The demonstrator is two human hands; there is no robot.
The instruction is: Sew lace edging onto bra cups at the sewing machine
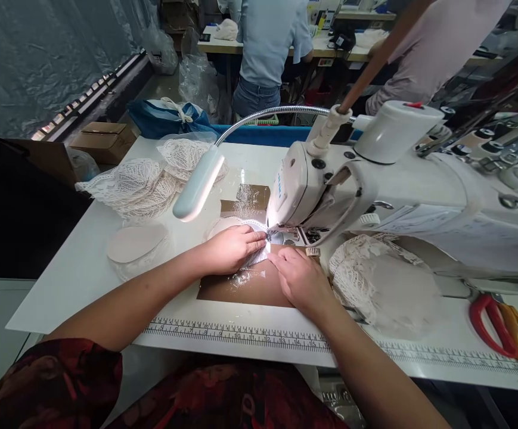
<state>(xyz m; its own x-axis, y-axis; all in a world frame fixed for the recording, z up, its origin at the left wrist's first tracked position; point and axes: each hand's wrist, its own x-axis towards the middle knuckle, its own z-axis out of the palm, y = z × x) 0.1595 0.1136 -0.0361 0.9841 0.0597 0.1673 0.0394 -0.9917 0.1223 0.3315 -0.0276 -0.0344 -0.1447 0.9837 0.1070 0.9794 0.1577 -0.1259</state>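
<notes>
My left hand lies flat on a small white lace piece, fingertips right at the presser foot of a white sewing machine. My right hand rests palm down just right of the lace, pressing on the brown plate in front of the needle. The lace under the fingers is brightly lit by a gooseneck lamp and mostly hidden by my left hand.
Stacks of lace cups lie at the back left, a beige oval pad beside them, another lace pile right of the machine. Red and orange scissors lie far right. A ruler strip edges the table. Two people work behind.
</notes>
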